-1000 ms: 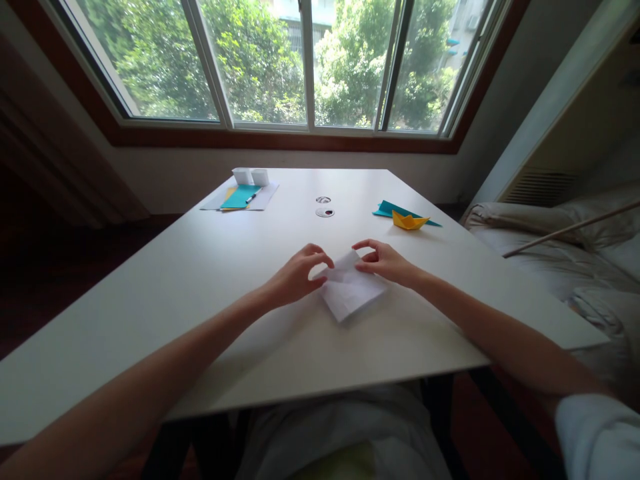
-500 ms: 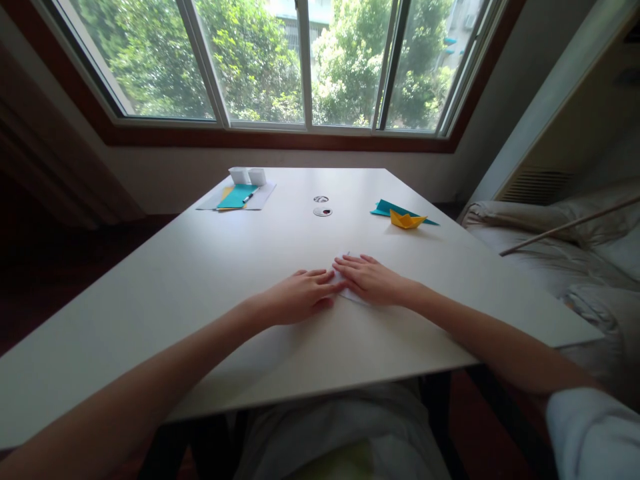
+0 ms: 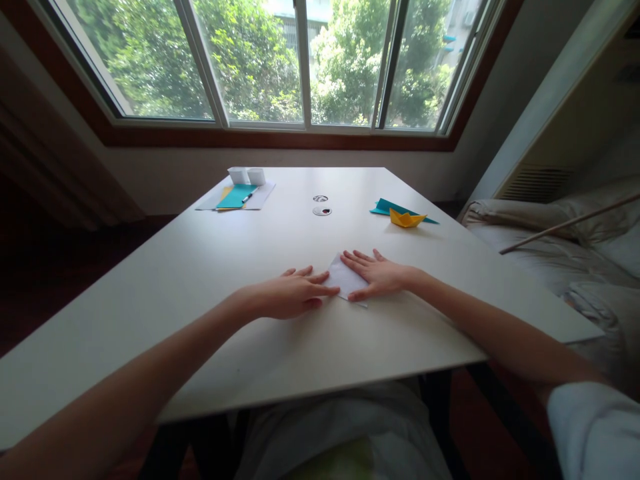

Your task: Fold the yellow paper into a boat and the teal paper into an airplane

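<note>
change: hands have slid apart since half a second ago, folded white paper (image 3: 345, 279) uncovered between them
left hand (image 3: 290, 295): flat, fingertips on paper's left edge
right hand (image 3: 377, 275): flat, pressing right side
paper: mid-table (image 3: 200, 267), crease likely being flattened

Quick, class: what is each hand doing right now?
Left hand: open, flat, fingertips on the folded white paper.
Right hand: open, flat, pressing on the same paper.

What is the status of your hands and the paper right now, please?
Left hand and right hand flat, open, pressing folded white paper on table. Yellow paper boat far right, apart. Nothing between.
</note>
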### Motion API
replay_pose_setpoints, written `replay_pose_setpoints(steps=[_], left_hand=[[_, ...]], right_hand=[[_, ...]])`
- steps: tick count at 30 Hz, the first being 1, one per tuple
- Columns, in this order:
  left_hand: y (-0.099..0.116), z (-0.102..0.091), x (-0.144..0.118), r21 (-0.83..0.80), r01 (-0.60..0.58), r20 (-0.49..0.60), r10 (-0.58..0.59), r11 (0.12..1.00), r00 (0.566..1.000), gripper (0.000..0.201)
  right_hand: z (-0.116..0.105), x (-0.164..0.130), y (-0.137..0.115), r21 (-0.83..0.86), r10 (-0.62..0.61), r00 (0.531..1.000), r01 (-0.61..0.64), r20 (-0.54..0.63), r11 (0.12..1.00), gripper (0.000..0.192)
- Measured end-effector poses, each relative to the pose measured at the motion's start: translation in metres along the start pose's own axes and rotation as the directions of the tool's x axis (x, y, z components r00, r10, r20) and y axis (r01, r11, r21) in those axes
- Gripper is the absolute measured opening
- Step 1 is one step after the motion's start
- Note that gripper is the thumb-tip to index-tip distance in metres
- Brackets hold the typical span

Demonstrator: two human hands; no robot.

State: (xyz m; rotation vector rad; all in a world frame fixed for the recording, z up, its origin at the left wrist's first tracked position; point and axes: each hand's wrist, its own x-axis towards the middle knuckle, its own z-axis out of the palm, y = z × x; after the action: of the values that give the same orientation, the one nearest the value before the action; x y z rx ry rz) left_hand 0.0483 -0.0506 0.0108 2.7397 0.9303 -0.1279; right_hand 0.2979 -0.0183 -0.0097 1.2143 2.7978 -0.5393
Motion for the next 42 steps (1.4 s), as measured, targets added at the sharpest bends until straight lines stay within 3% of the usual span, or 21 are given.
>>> replay_pose_setpoints(steps=[8,12,16,19,21,24,30,35,40,42], left_hand=[[0.003,-0.002,-0.005,0.045,-0.001,0.045,-0.001,0.999,0.999,0.049],[0.000,-0.003,-0.007,0.095,-0.015,0.008,0.014,0.995,1.000,0.045],[-0.003,-0.002,-0.006,0.154,-0.021,-0.133,0.042,0.988,0.990,0.041],[-0.003,0.001,-0.003,0.174,0.033,-0.211,0.005,0.984,0.977,0.038],[0.001,0.004,0.000,0.185,0.064,-0.240,-0.018,0.981,0.971,0.037],[0.013,0.007,0.003,0.197,0.044,-0.272,0.011,0.979,0.962,0.039],[0.038,0.013,0.005,0.136,-0.101,-0.235,0.131,0.985,0.963,0.041],[0.025,0.018,0.011,0.119,0.013,-0.369,0.032,0.993,0.929,0.035],[0.011,0.023,0.013,0.129,0.080,-0.363,-0.028,0.988,0.931,0.031],[0.012,0.023,0.012,0.146,0.094,-0.356,-0.036,0.985,0.934,0.032]], right_hand=[[-0.006,-0.012,0.008,-0.050,0.097,0.990,-0.092,0.103,0.995,0.117],[-0.008,-0.017,0.017,-0.062,0.130,0.986,-0.124,0.105,0.990,0.119],[-0.011,-0.013,0.014,-0.021,0.082,0.994,-0.084,-0.070,0.996,0.097],[-0.015,-0.010,0.001,-0.036,-0.035,0.963,0.026,-0.267,0.999,0.070],[-0.016,-0.009,-0.008,-0.058,-0.133,0.936,0.121,-0.327,0.991,0.052],[-0.015,-0.008,-0.016,-0.068,-0.177,0.931,0.164,-0.318,0.984,0.040],[-0.011,-0.004,-0.006,-0.083,-0.117,0.947,0.097,-0.301,0.992,0.033],[-0.011,-0.004,0.002,-0.065,-0.162,0.948,0.150,-0.275,0.987,0.034],[-0.009,-0.004,0.009,-0.101,0.042,0.958,-0.073,-0.284,0.992,0.065],[-0.008,-0.002,0.010,-0.100,0.128,0.953,-0.161,-0.275,0.982,0.067]])
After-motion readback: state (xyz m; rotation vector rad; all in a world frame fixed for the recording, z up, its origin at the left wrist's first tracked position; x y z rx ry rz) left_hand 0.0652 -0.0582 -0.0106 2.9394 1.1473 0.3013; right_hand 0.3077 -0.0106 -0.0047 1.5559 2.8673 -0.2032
